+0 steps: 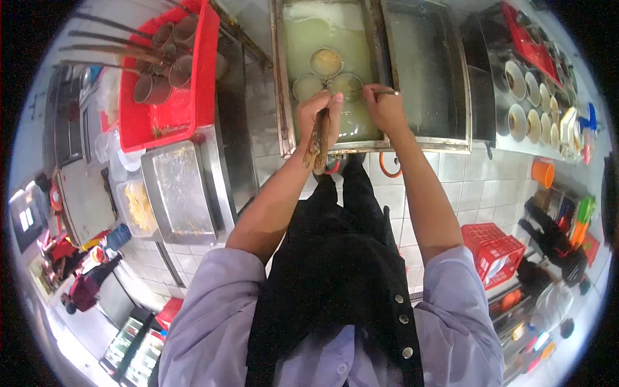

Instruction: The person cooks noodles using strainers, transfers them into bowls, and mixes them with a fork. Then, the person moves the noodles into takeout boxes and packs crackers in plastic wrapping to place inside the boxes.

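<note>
My left hand (318,117) is closed around the worn wooden handles (316,145) of noodle strainers. Three round strainer baskets sit close together in the cloudy water of the cooking tank (278,97). The far noodle strainer (327,62) holds yellowish noodles; what is in the near-left basket (307,88) and the near-right basket (348,84) is hard to make out. My right hand (387,111), beside the near-right basket, is closed on a thin stick-like utensil (388,92). Its tip reaches toward that basket, and its exact kind is unclear.
Left of the tank, a red bin (205,71) holds several long-handled strainers, near a metal tray (180,187) and a container of noodles (137,203). A second tank section (429,71) adjoins on the right. Several bowls (516,84) line the right counter; a red crate (493,251) stands below.
</note>
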The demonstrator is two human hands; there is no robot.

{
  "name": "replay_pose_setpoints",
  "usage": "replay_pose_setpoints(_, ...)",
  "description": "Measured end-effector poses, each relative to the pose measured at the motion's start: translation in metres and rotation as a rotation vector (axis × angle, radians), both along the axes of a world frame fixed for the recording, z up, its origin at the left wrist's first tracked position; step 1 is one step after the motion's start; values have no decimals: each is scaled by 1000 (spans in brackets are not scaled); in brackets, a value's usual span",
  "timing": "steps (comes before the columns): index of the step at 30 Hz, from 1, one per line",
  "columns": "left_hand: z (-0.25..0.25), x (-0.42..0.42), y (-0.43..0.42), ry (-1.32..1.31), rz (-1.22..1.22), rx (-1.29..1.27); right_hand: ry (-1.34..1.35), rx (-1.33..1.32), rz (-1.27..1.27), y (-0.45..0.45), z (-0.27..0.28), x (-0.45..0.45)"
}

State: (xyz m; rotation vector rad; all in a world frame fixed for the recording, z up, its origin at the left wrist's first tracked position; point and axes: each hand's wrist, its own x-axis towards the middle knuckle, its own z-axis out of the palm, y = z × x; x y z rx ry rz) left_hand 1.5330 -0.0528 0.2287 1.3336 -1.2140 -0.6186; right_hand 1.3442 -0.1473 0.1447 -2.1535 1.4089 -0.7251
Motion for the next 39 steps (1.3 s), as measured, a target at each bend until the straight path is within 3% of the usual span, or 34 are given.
replay_pose_setpoints(3,-1,2,-8,63,26,76,-518,378,-112,-11,-2,-13)
replay_pose_setpoints(6,-18,8,-22,214,105,140,-301,152,-22,-17,-9,-17)
replay_pose_setpoints(9,-22,6,-34,337,169,165,11,119,158,-20,0,-11)
replay_pose_setpoints(12,-31,4,-44,420,198,91,-287,303,-3,-36,23,-8)
replay_pose_setpoints(14,-79,15,-40,397,192,70,-110,293,117,-30,5,-13)
replay_pose_setpoints(16,-85,12,-49,253,222,35,-55,280,134,-43,12,-22)
replay_pose_setpoints(18,-41,-16,-40,-7,332,26,-111,308,81,-48,70,-36)
replay_pose_setpoints(20,0,-28,-34,169,173,-17,-225,254,113,-58,123,-47)
replay_pose_setpoints(21,2,-27,-31,124,103,65,-288,233,124,-63,133,-46)
replay_pose_setpoints(22,2,-28,-27,85,26,155,-213,176,222,-70,128,-36)
replay_pose_setpoints(25,-17,-42,-25,147,-34,112,-28,-57,526,-103,93,8)
replay_pose_setpoints(28,-10,-57,-21,-18,1,21,95,5,665,-130,25,33)
replay_pose_setpoints(31,-14,-63,-15,-86,8,9,-24,387,546,-149,33,30)
replay_pose_setpoints(34,-16,-66,-9,-58,31,26,-29,310,479,-150,33,26)
replay_pose_setpoints(37,-12,-65,-7,-35,52,57,-131,434,584,-135,18,22)
replay_pose_setpoints(39,-14,-61,-7,-91,61,69,-311,467,468,-140,22,24)
